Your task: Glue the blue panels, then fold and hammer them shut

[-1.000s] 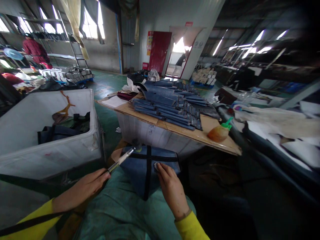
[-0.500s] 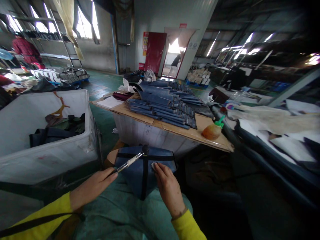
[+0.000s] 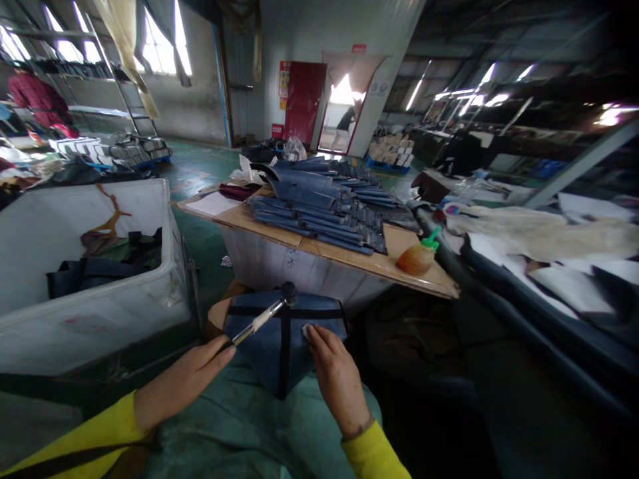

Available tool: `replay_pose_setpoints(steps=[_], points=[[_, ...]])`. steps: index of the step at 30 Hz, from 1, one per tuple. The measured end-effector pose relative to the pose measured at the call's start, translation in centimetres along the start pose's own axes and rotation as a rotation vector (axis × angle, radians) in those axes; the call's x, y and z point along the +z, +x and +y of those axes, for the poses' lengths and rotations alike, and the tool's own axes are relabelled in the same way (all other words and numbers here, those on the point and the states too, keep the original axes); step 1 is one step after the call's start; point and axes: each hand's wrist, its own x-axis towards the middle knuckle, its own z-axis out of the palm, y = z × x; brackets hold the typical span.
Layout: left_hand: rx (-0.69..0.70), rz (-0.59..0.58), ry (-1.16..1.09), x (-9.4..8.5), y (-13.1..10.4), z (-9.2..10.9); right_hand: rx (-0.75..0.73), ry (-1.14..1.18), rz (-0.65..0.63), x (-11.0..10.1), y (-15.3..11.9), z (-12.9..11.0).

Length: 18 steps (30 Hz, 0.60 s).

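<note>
My left hand (image 3: 192, 372) is closed round the handle of a hammer (image 3: 260, 320) with a metal shaft and a round dark head. The head hangs over the upper part of a blue leather-like piece (image 3: 262, 359) crossed by black strips. That piece lies in front of my lap, on top of the green cloth (image 3: 214, 426) over my legs. On its right side rests my right hand (image 3: 337, 376), fingers pinched on a small pale object (image 3: 305, 330) whose kind I cannot make out.
Ahead, a cardboard sheet (image 3: 344, 261) on a white bin bears stacked blue pieces (image 3: 309, 223) and a bottle with a green nozzle (image 3: 417, 258). A large white bin (image 3: 94, 303) with scraps stands left. Rolled dark material (image 3: 529, 306) lies right. A person (image 3: 344, 123) is in the far doorway.
The view has shifted slightly, so the surroundings sit a little further left. The hammer and both hands keep nearly the same place over the blue piece.
</note>
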Motion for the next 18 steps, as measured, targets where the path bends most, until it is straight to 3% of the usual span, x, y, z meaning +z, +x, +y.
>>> replay_pose_setpoints(steps=[3, 8, 14, 18], points=[[-0.015, -0.088, -0.007, 0.0, 0.9, 0.6, 0.001, 0.003, 0.001, 0.0, 0.0, 0.1], [0.028, -0.046, -0.016, 0.5, 1.6, 0.7, 0.021, -0.012, 0.0, -0.1, -0.4, 0.3], [0.029, -0.159, 0.0, 0.8, 2.4, 1.4, 0.015, -0.022, 0.011, -0.1, -0.6, 0.5], [0.063, -0.135, 0.034, 0.9, 3.0, 2.2, 0.014, -0.033, 0.03, 0.0, -0.6, 0.5]])
